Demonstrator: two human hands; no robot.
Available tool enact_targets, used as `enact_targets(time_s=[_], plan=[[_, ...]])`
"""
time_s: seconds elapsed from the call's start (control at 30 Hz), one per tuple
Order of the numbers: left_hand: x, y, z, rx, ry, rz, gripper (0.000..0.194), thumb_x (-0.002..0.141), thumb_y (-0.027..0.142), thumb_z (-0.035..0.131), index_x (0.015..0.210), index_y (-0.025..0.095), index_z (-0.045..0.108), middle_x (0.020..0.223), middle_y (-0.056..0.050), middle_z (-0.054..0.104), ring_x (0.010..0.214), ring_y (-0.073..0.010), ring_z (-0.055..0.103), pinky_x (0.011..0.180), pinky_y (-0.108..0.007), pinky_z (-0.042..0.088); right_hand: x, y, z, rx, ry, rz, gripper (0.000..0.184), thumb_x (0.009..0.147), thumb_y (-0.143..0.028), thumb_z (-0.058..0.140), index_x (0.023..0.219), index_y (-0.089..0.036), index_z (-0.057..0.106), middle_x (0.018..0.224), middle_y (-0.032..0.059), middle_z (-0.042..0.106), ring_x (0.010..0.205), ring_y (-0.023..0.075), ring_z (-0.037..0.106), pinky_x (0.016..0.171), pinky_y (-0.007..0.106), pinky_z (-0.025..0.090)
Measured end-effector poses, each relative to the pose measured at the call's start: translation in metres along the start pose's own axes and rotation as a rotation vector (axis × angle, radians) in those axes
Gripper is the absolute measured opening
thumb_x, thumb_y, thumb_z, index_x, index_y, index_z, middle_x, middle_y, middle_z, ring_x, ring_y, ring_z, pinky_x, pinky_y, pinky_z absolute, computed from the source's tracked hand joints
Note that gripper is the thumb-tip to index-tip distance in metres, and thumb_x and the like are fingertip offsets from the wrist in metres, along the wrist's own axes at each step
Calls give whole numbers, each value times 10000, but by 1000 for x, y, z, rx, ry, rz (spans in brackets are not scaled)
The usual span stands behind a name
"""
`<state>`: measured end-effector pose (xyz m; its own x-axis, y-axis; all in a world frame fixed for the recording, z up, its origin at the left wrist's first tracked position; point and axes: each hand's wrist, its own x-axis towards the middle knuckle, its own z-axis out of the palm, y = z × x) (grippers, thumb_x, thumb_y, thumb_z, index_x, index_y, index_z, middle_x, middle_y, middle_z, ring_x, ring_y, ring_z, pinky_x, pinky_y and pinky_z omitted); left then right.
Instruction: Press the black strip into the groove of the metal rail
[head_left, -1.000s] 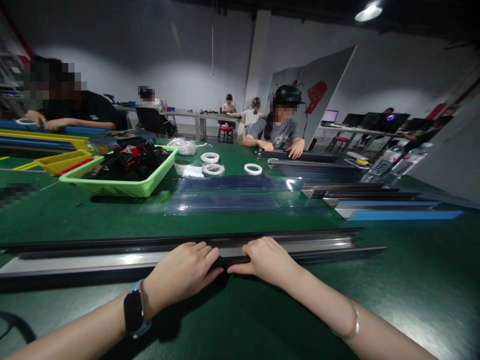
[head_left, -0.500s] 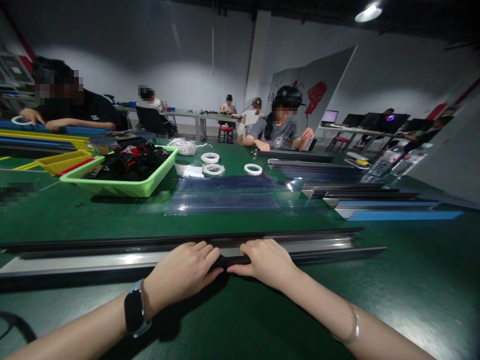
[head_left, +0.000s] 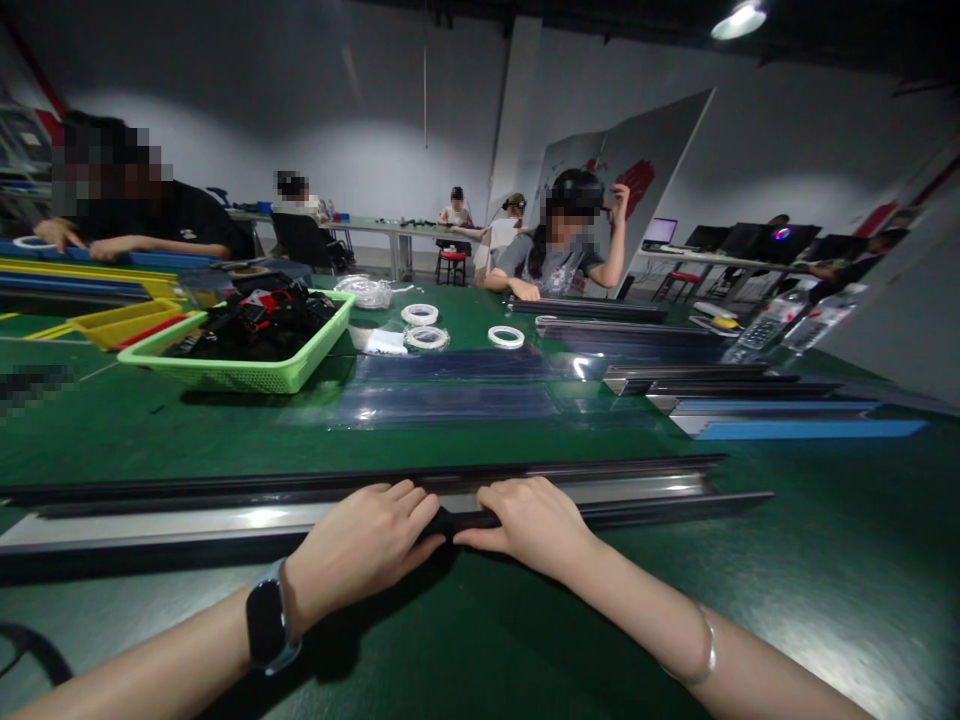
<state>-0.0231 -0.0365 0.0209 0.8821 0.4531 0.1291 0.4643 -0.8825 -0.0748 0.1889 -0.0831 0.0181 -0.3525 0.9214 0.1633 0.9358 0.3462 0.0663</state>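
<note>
Table (head_left: 225,430) is green, glossy, wide. Left: co-worker in black (head_left: 187,220) leaning over blue and yellow strips (head_left: 97,270), then a yellow tray (head_left: 120,325) and a light-green basket (head_left: 285,378) of dark parts. Middle: clear plastic sheets (head_left: 450,400) lying flat, white rings (head_left: 506,345) just behind, co-worker in grey (head_left: 562,265) across the table, one hand low by a dark strip (head_left: 592,310), other raised beside the head. Right: dark channels (head_left: 750,390), blue-faced strip (head_left: 810,430), two bottles (head_left: 765,330). Grey wall (head_left: 375,110) behind, people at desks.

Long black channel (head_left: 187,525), silver inside, lies crosswise up front; left end runs out of view. Left hand (head_left: 367,540), watch on wrist, is curled nearly closed on the near edge — fingers over, thumb in front. Right hand (head_left: 536,520) mirrors that grip just beside it, thumb tips close. Channel's right end stops on the table, with a broad green stretch beyond it. Narrower green band between far edge and sheets — forearms take up the near side.
</note>
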Motion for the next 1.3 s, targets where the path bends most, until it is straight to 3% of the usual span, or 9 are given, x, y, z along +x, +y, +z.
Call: enact_targets(time_s=[0.23, 0.5, 0.83, 1.3], plan=[[1, 0, 0, 11, 30, 11, 198, 918, 341, 390, 861, 184, 497, 827, -40, 582, 781, -204, 556, 671, -327, 430, -3, 1, 8, 27, 114, -80, 445, 827, -580, 466, 798, -161, 612, 803, 54, 635, 794, 183, 595, 667, 269, 416], [1, 0, -1, 15, 8, 7, 199, 920, 345, 383, 877, 184, 492, 835, -46, 586, 791, -208, 563, 691, -339, 448, -2, 1, 6, 53, 62, -57, 449, 816, -582, 484, 758, -156, 614, 753, 49, 646, 743, 181, 600, 655, 273, 414], [0, 0, 0, 14, 9, -10, 196, 916, 352, 397, 876, 182, 487, 812, -44, 589, 799, -204, 573, 704, -330, 449, -4, 1, 9, 9, 101, -32, 455, 812, -594, 476, 755, -161, 600, 739, 47, 618, 739, 181, 586, 644, 266, 415], [0, 0, -1, -11, 33, -14, 199, 915, 356, 402, 875, 184, 493, 806, -42, 584, 792, -200, 573, 697, -315, 445, -3, -1, 0, 91, 25, -55, 422, 846, -558, 450, 827, -166, 603, 820, 50, 644, 816, 182, 595, 687, 273, 424]])
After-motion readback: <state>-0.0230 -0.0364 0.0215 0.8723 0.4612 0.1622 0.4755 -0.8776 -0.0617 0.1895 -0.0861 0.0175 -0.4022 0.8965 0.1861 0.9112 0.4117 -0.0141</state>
